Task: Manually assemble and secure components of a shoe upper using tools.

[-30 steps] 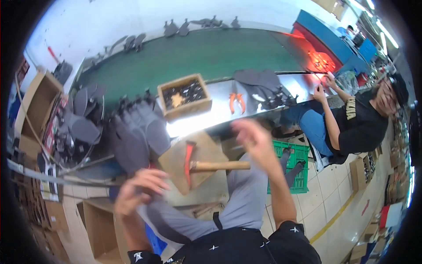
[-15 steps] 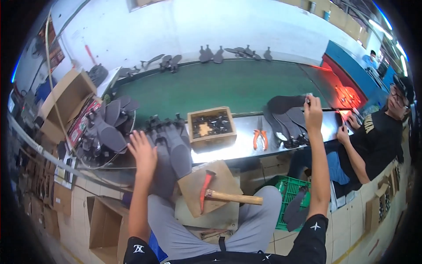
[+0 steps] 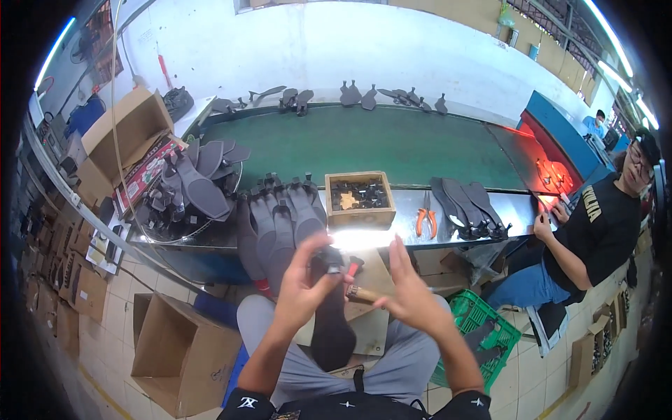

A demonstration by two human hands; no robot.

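My left hand (image 3: pixel 302 290) is closed around the heel end of a dark shoe sole (image 3: pixel 332 336). The rest of the sole hangs down over my lap, toe toward me. Just to its right my right hand (image 3: pixel 414 294) is open, fingers spread and somewhat blurred, with nothing visible in it. Between the hands, a hammer (image 3: pixel 365 296) with a red head and wooden handle lies on a board (image 3: pixel 367 329) over my knees, partly hidden by the sole. Beyond my left hand, several grey soles with heels (image 3: pixel 281 224) lean at the bench edge.
A wooden box (image 3: pixel 360 218) of small dark parts stands on the bench beside orange-handled pliers (image 3: pixel 425 217) and dark soles (image 3: pixel 470 204). Behind runs a green conveyor belt (image 3: pixel 350 140). A green crate (image 3: pixel 455 308) and cardboard box (image 3: pixel 175 357) flank me. A co-worker (image 3: pixel 595 217) sits at right.
My right hand has come back from the soles on the right to the middle. My left hand has left the grey soles and now holds a dark sole. The head view has shifted.
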